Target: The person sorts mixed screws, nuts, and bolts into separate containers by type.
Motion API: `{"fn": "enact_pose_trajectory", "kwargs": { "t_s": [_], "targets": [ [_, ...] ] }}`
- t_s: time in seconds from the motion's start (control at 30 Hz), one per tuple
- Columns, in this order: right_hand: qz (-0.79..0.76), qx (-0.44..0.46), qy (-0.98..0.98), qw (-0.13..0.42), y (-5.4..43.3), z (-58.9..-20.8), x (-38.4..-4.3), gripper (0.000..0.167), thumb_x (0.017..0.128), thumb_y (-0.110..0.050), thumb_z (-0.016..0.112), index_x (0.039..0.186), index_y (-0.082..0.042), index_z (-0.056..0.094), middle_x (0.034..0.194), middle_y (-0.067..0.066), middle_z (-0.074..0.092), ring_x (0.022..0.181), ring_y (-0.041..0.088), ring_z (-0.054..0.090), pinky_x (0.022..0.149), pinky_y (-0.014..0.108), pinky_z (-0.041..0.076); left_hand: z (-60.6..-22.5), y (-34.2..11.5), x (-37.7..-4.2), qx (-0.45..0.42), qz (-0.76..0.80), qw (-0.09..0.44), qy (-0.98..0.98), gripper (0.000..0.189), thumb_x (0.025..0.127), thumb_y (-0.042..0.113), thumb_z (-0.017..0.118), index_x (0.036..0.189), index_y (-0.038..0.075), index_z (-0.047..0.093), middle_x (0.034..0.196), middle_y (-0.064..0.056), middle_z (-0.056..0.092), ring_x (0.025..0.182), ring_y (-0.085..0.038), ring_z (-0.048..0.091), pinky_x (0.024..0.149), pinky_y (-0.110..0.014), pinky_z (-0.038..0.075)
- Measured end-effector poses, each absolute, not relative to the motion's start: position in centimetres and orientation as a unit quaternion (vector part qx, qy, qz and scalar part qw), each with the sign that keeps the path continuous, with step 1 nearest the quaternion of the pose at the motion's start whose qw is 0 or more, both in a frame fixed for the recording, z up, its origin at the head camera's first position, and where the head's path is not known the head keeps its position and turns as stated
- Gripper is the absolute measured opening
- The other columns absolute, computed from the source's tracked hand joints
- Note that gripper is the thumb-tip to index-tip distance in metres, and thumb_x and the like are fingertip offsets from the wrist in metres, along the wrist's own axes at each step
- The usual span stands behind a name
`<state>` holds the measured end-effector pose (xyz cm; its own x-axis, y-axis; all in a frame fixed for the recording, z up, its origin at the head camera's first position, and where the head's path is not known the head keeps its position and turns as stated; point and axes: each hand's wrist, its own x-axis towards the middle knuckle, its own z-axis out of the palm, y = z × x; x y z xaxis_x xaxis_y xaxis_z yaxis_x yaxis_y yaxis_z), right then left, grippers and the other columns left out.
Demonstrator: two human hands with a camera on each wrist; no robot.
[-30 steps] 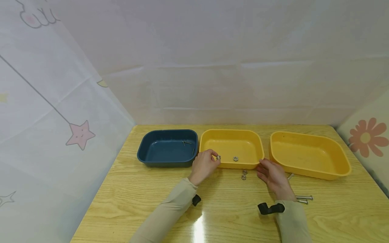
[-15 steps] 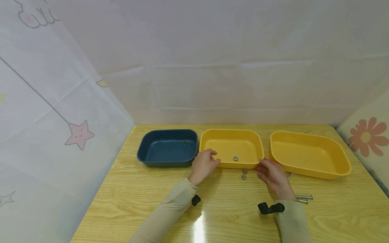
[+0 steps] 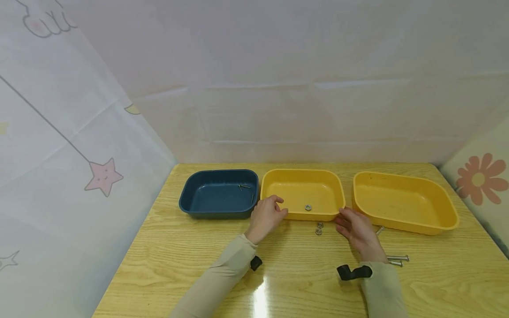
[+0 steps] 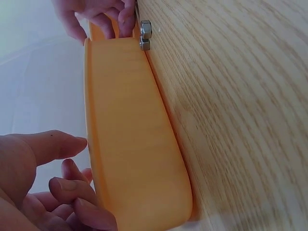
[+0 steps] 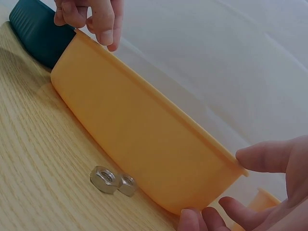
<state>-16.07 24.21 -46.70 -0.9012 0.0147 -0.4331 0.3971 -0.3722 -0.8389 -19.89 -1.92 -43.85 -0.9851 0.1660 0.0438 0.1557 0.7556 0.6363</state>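
Note:
My left hand is at the front left corner of the middle yellow bin, thumb and index finger parted over its rim with nothing visible between them. One hex nut lies inside that bin near its front wall. At the front right corner my right hand holds the bin, thumb tip on the rim and the other fingers bent near the lower corner, as the right wrist view shows. Two more nuts lie on the table close to the bin's front wall. Part of the bin's inside is hidden behind my left hand.
Against the left of the middle bin stands a dark blue bin with several thin screws in it. A second yellow bin is at the right. Bolts lie on the wooden table beside my right wrist.
A second ago my left thumb and index finger pinched a nut over the bin. They have let it go, and it is out of sight now. My right hand has kept its place.

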Motion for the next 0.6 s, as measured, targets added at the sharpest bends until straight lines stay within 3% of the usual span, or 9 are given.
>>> {"fn": "enact_pose_trajectory", "kwargs": {
  "t_s": [0.27,0.6],
  "targets": [
    [-0.809,0.187,0.545,0.117,24.2,-46.7,-16.1,0.009,0.097,-0.025,0.058,0.102,-0.018,0.058,0.088,-0.009,0.065,0.087,0.007,0.063,0.081,0.024,0.054,-43.5,-1.5,-19.3,0.106,0.38,0.014,0.919,0.03,0.085,0.026,0.07,0.111,0.011,0.069,0.07,0.005,0.057,0.053,-0.008,0.047,0.049,-0.022,0.038],
    [-0.808,0.19,0.545,0.115,24.2,-46.8,-16.1,0.005,0.097,-0.024,0.058,0.096,-0.02,0.059,0.087,-0.008,0.064,0.086,0.007,0.063,0.082,0.025,0.054,-43.5,0.2,-17.9,0.193,0.432,0.032,0.88,0.021,0.085,0.021,0.072,0.104,0.01,0.07,0.07,0.003,0.059,0.053,-0.004,0.044,0.053,-0.018,0.037]
  ]
}}
